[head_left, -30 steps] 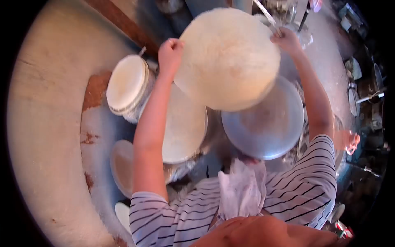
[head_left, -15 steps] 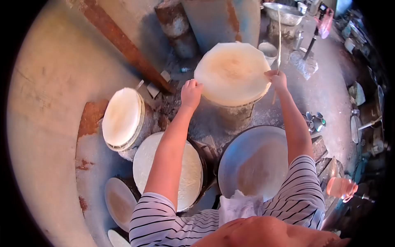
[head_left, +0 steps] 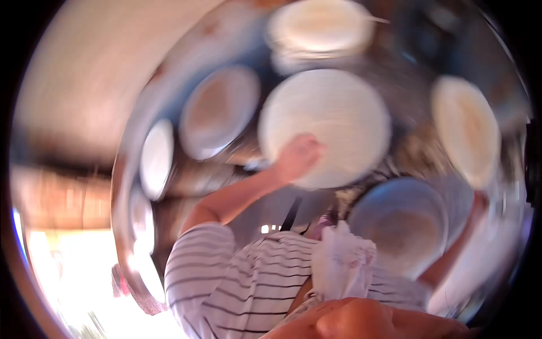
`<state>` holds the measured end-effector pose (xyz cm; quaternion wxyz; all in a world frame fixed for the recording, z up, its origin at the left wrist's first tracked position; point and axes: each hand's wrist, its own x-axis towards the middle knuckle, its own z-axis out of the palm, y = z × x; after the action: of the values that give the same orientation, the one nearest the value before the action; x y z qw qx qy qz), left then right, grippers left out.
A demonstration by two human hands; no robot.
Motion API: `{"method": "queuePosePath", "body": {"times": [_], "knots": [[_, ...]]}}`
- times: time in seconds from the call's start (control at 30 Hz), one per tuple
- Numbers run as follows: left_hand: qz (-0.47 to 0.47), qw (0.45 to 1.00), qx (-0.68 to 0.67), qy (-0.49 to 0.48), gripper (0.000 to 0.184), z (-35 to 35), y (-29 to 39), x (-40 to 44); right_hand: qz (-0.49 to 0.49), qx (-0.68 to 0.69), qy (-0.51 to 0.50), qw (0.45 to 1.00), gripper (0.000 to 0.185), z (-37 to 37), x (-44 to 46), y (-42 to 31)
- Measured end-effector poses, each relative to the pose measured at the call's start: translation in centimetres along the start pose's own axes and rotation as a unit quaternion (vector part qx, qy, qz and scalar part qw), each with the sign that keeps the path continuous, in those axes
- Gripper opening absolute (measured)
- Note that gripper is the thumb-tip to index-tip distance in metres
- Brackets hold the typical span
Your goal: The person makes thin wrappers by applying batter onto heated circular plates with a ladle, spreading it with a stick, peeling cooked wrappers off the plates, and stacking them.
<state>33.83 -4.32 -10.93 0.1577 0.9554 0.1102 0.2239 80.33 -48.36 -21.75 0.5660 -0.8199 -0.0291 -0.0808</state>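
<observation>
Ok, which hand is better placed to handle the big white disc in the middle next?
Probably the left: the left hand is over the white disc, though blur hides whether they touch. The right hand is farther off, near the rightmost disc.

The left hand (head_left: pixel 304 153) is over a white disc (head_left: pixel 344 113), contact blurred; the right hand (head_left: pixel 480 201) is just beside a pale disc (head_left: pixel 466 130) at right. A grey pan (head_left: pixel 401 217) sits near right, another pan (head_left: pixel 220 112) left.
</observation>
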Motion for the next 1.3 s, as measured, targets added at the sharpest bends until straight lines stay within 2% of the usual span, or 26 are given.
{"method": "queuePosePath", "body": {"times": [0.1,0.13,0.2,0.23,0.27,0.3,0.33,0.4,0.43,0.47,0.5,0.53,0.6,0.63,0.67,0.7,0.77,0.9,0.97,1.0,1.03,1.07,1.13,1.2,1.27,1.3], "knots": [[-0.327,0.940,-0.088,-0.037,0.033,-4.6,3.9,-15.8,-0.045,0.012,-0.268,0.962,0.017,7.0,-9.2,-3.8],[-0.380,0.923,-0.048,-0.040,0.035,-4.0,5.3,-21.8,-0.027,-0.017,-0.358,0.933,0.019,8.8,-18.2,-10.3],[-0.574,0.808,-0.112,-0.067,0.047,-4.6,9.9,-32.4,-0.132,0.063,-0.560,0.816,0.020,16.0,-33.3,-16.9],[-0.640,0.753,-0.133,-0.072,0.052,-4.5,11.5,-37.2,-0.126,0.108,-0.648,0.743,0.022,18.0,-40.5,-19.4],[-0.729,0.656,-0.158,-0.118,0.056,-7.4,12.8,-39.8,-0.130,0.058,-0.715,0.684,0.022,20.0,-47.1,-21.5],[-0.760,0.627,-0.131,-0.110,0.062,-8.4,14.9,-44.9,-0.069,0.091,-0.784,0.610,0.020,20.1,-53.1,-22.7],[-0.789,0.610,-0.048,-0.050,0.059,-7.4,16.4,-51.9,-0.026,0.087,-0.824,0.559,0.018,19.7,-58.1,-22.0],[-0.872,0.481,0.026,0.084,0.048,-11.0,17.8,-61.4,0.009,0.002,-0.867,0.498,0.015,18.5,-65.5,-23.0],[-0.884,0.427,0.085,0.171,0.053,-12.9,18.2,-66.2,0.024,-0.030,-0.880,0.473,0.016,17.9,-68.5,-24.0],[-0.867,0.400,0.234,0.181,0.059,-10.9,17.5,-74.6,0.039,-0.065,-0.891,0.449,0.017,17.1,-71.0,-24.8],[-0.903,0.313,0.130,0.263,0.066,-15.9,17.8,-75.7,0.017,-0.084,-0.906,0.415,0.015,17.7,-72.7,-25.4],[-0.913,0.270,0.112,0.285,0.069,-17.0,17.1,-80.3,-0.022,-0.100,-0.917,0.386,0.015,17.7,-75.0,-26.3],[-0.914,0.169,0.108,0.351,0.058,-16.0,14.0,-90.0,-0.094,-0.116,-0.930,0.336,0.014,18.0,-80.8,-28.4],[-0.908,0.145,0.090,0.383,0.056,-16.0,13.2,-90.1,-0.191,-0.096,-0.918,0.334,0.017,18.5,-84.2,-28.3],[-0.899,0.121,0.073,0.415,0.058,-16.2,12.5,-90.1,-0.389,0.052,-0.871,0.297,0.024,19.1,-87.8,-28.1],[-0.889,0.095,0.057,0.445,0.063,-16.4,11.7,-90.1,-0.413,-0.109,-0.874,0.232,0.033,17.2,-92.0,-32.2],[-0.828,0.158,-0.003,0.539,0.050,-12.6,11.9,-90.2,-0.480,0.084,-0.864,0.127,0.049,15.8,-100.3,-32.6],[-0.881,0.154,0.198,0.402,0.053,-5.8,19.5,-90.7,-0.626,0.046,-0.775,-0.070,0.026,8.9,-118.3,-31.8],[-0.837,0.063,-0.007,0.543,0.057,-8.9,22.9,-91.4,-0.688,-0.028,-0.723,-0.052,0.020,4.5,-125.6,-31.3],[-0.760,0.049,-0.179,0.624,0.056,-13.0,25.1,-89.0,-0.728,-0.088,-0.671,-0.107,0.023,3.1,-128.0,-29.7],[-0.757,0.066,-0.149,0.632,0.053,-10.3,25.8,-90.0,-0.738,-0.110,-0.652,-0.135,0.021,1.5,-127.5,-29.4],[-0.714,0.061,-0.200,0.668,0.055,-13.3,27.4,-88.5,-0.750,-0.132,-0.633,-0.142,0.020,0.7,-127.4,-29.6],[-0.704,0.062,-0.226,0.670,0.057,-15.9,30.2,-90.3,-0.749,-0.116,-0.642,-0.117,0.021,0.5,-127.6,-29.0],[-0.732,0.122,-0.172,0.648,0.057,-17.1,29.4,-93.0,-0.717,-0.116,-0.684,-0.071,0.027,1.5,-127.1,-31.5],[-0.690,0.062,-0.144,0.707,0.059,-12.7,24.5,-95.6,-0.703,-0.145,-0.695,-0.044,0.030,0.9,-127.4,-29.6],[-0.605,-0.001,-0.191,0.773,0.061,-11.9,22.2,-96.2,-0.701,-0.152,-0.694,-0.052,0.031,-0.3,-127.0,-27.4]]}}
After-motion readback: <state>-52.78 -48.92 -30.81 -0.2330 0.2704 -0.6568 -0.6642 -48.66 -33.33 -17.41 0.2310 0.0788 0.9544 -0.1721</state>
